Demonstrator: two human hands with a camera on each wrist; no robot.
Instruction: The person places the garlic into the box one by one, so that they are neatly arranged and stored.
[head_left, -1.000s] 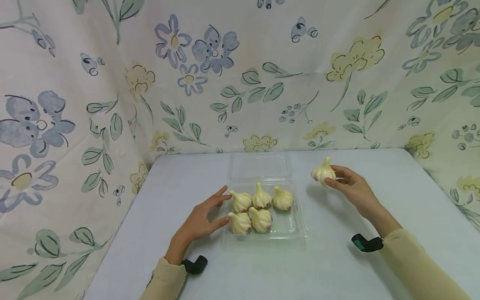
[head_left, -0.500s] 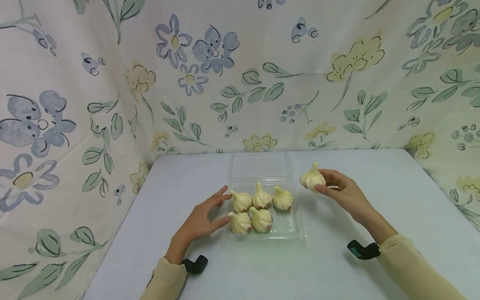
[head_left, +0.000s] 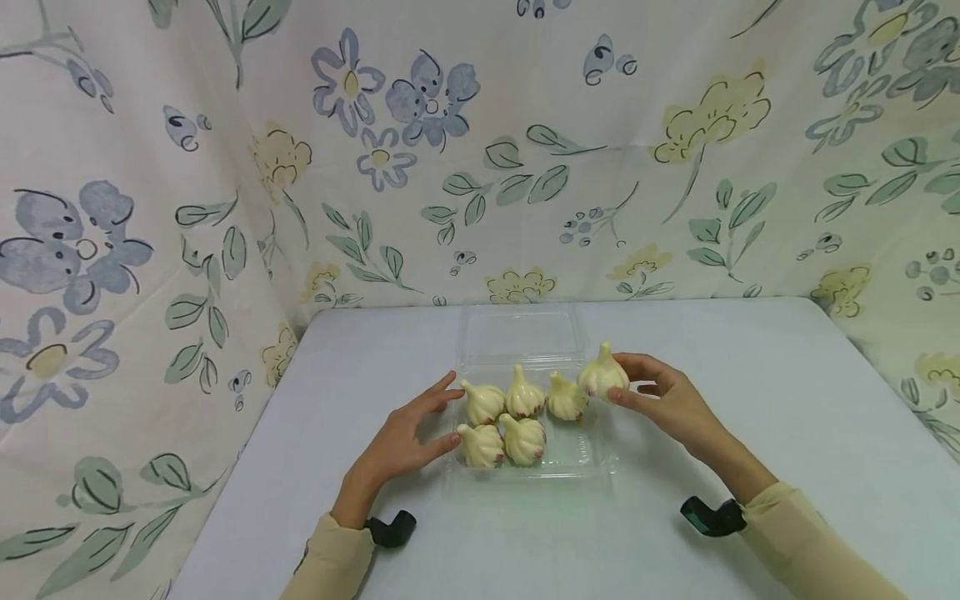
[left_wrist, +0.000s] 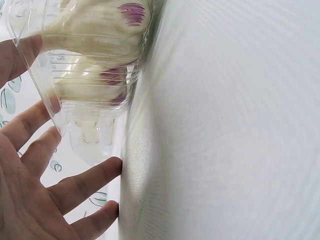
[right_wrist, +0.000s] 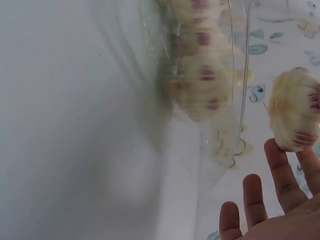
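My right hand (head_left: 671,408) pinches a cream garlic bulb (head_left: 602,375) between thumb and fingers, its stalk pointing up. In the head view this bulb overlaps the right rim of a clear plastic box (head_left: 577,457); the right wrist view has the held garlic bulb (right_wrist: 294,110) raised above that rim. Several more garlic bulbs (head_left: 523,440) lie inside, three along the back and two at the front left. Spread fingers of my left hand (head_left: 397,443) touch the box's left rim. Two lower fingertips (left_wrist: 114,167) of that hand meet the tabletop.
The box's transparent lid (head_left: 520,333) lies folded back behind it on the white table (head_left: 360,350). A floral cloth (head_left: 480,167) hangs behind and to the left. Black wrist cameras sit on the left wrist (head_left: 392,529) and right wrist (head_left: 712,517).
My right hand has carried the garlic bulb leftward and slightly nearer, from right of the box to over its right edge. The left hand and box have stayed put.
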